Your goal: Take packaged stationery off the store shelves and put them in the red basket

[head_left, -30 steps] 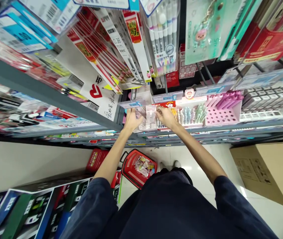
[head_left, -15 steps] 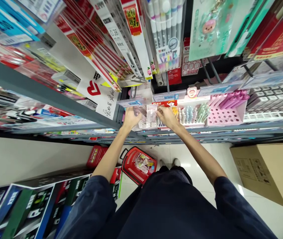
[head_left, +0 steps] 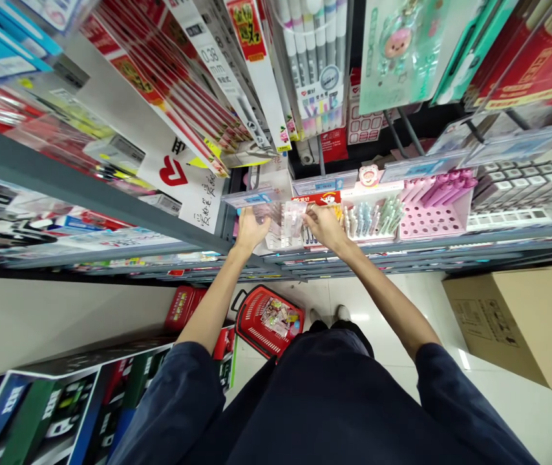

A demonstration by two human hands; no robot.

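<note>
A: Your view has slid a little: the pink tray (head_left: pixel 426 223) sits slightly further left in it than half a second ago. Do your hands match that?

B: Roughly. Your left hand (head_left: pixel 251 231) and your right hand (head_left: pixel 326 227) stay at the front of the shelf (head_left: pixel 431 243), on either side of the clear packet (head_left: pixel 294 218).

A: How do your fingers stand?

B: On the right, your thumb and fingers are drawn together at the packet's edge, and you seem to be pinching it. On the left, your thumb stands apart from the other fingers; their tips go in near the price label (head_left: pixel 249 197), so I cannot tell whether you hold anything there.

A: And the packet itself?

B: It looks to lean a touch more than before, beside the red display card (head_left: pixel 317 197). I read that as you shifting it slightly with your right hand, while it remains at the shelf, well apart from the red basket (head_left: pixel 251 316) on the floor (head_left: pixel 315 290).
</note>
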